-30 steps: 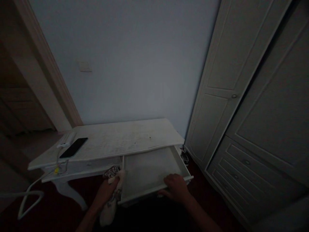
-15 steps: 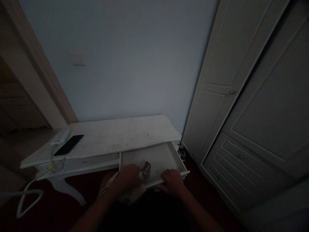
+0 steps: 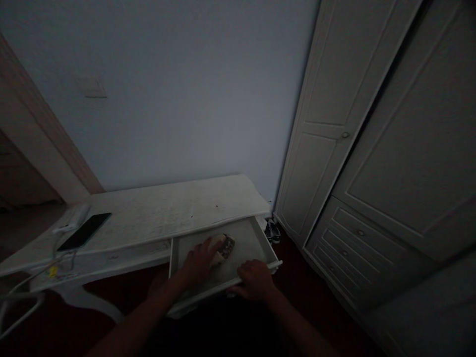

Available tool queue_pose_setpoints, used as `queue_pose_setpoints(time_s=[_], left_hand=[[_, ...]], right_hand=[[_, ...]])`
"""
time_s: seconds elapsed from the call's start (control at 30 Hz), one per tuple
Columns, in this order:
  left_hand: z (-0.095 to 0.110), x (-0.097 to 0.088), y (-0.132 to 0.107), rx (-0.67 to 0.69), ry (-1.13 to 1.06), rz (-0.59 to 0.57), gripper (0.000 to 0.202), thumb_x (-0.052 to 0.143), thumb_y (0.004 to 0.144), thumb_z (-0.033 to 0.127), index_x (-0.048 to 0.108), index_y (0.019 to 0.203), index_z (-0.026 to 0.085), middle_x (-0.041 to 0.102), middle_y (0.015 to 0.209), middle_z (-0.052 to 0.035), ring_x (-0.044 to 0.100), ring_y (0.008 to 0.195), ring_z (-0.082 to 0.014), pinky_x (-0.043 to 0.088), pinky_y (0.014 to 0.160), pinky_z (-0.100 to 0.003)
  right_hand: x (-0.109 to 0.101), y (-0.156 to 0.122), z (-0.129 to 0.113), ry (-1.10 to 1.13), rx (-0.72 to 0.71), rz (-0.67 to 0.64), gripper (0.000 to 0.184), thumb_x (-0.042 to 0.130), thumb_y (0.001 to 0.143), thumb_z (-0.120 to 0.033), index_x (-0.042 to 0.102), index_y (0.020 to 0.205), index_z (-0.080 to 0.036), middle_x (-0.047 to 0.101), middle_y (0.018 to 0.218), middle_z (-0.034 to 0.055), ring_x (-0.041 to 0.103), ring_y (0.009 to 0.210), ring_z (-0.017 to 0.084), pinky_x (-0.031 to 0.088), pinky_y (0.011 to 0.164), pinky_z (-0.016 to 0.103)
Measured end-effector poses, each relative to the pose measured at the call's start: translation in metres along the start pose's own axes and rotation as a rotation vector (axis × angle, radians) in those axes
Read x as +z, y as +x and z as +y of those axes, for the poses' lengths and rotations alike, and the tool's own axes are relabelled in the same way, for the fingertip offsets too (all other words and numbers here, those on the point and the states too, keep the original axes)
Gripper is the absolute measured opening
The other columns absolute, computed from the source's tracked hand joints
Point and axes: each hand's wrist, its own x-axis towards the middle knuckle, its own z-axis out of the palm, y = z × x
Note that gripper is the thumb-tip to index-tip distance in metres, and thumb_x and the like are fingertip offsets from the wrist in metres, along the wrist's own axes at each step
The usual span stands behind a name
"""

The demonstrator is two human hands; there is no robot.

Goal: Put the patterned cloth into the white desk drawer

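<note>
A white drawer [image 3: 248, 237] stands pulled out from a white table [image 3: 163, 206]. Inside it, my left hand [image 3: 201, 262] is closed on a pale cloth [image 3: 224, 246] with a dark patterned part, pressed near the drawer's bottom. Part of the cloth is hidden under the fingers. My right hand [image 3: 256, 278] grips the top edge of the drawer's front panel, fingers curled over to the inside and thumb on the outer side.
On the table's left lie a dark phone [image 3: 85, 231] and a white device with a cable [image 3: 72, 218]. Shoes [image 3: 272, 231] rest on the floor beside the table. A white wardrobe [image 3: 316, 163] rises on the right. The wall has a switch [image 3: 91, 87].
My left hand has moved the cloth from over the drawer's front edge into the drawer. My right hand keeps its place on the front panel. The view has shifted slightly right.
</note>
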Motion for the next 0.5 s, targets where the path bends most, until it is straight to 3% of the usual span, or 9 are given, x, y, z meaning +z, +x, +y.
queue_pose_setpoints(time_s=[0.1,0.2,0.4,0.5], left_hand=[[0.000,-0.003,0.029,-0.122,-0.080,0.103,0.066,0.048,0.101,0.036,0.030,0.163,0.023,0.038,0.166,-0.0176,0.052,0.138,-0.0369,0.045,0.109,-0.049],[0.016,-0.005,0.065,-0.151,-0.124,0.160,0.056,0.045,0.103,0.035,0.041,0.156,0.016,0.050,0.156,-0.0198,0.051,0.139,-0.0337,0.041,0.114,-0.045],[0.085,-0.002,0.138,-0.191,-0.333,0.194,0.039,0.059,0.097,0.037,0.064,0.132,0.023,0.069,0.137,-0.0125,0.063,0.129,-0.0272,0.046,0.105,-0.033],[0.115,-0.004,0.163,-0.252,-0.459,0.171,0.036,0.060,0.094,0.033,0.068,0.127,0.020,0.072,0.130,-0.0159,0.066,0.125,-0.0293,0.049,0.097,-0.032]], right_hand=[[0.005,0.001,0.001,-0.003,-0.016,0.014,0.072,0.049,0.087,-0.088,0.072,0.086,-0.019,0.076,0.085,0.0092,0.072,0.079,0.026,0.045,0.070,0.033],[0.013,0.002,0.001,-0.009,-0.032,0.056,0.073,0.050,0.086,-0.089,0.071,0.083,-0.020,0.075,0.080,0.0082,0.071,0.075,0.025,0.044,0.068,0.033],[0.033,0.004,0.002,-0.025,-0.065,0.135,0.078,0.049,0.079,-0.095,0.070,0.077,-0.020,0.073,0.071,0.0068,0.070,0.066,0.023,0.044,0.062,0.032],[0.042,0.005,0.002,-0.028,-0.080,0.163,0.081,0.046,0.077,-0.097,0.069,0.074,-0.020,0.072,0.067,0.0070,0.068,0.061,0.022,0.043,0.059,0.032]])
